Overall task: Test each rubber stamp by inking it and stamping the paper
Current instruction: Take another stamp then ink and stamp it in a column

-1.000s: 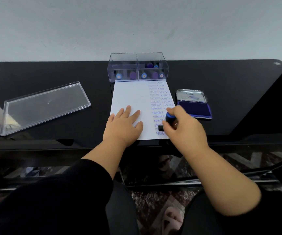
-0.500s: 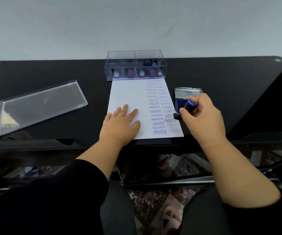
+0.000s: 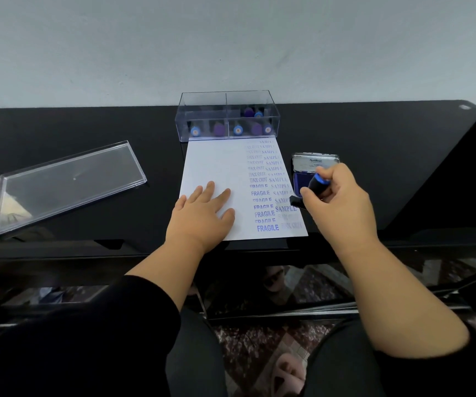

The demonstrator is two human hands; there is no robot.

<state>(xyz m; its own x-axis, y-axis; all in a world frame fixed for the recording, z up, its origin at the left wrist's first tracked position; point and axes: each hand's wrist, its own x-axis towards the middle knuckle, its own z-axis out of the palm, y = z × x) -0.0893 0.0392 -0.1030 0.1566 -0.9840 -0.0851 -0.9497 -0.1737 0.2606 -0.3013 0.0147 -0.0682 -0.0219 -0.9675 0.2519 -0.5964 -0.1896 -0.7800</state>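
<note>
1. Head view: left hand [image 3: 202, 216] lies flat, fingers spread, pinning the paper [image 3: 219, 179] so it cannot slide on the desk [image 3: 87, 130].
2. Right hand [image 3: 337, 202] grips the stamp [image 3: 315, 186], tilted between paper edge and ink pad [image 3: 302, 179], likely for re-inking.

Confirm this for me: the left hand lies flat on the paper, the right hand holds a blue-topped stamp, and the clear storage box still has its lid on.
One part is wrong. The head view shows the clear storage box open; its lid lies on the table to the left. The left hand does lie flat on the paper, and the right hand holds the blue-topped stamp.
</note>
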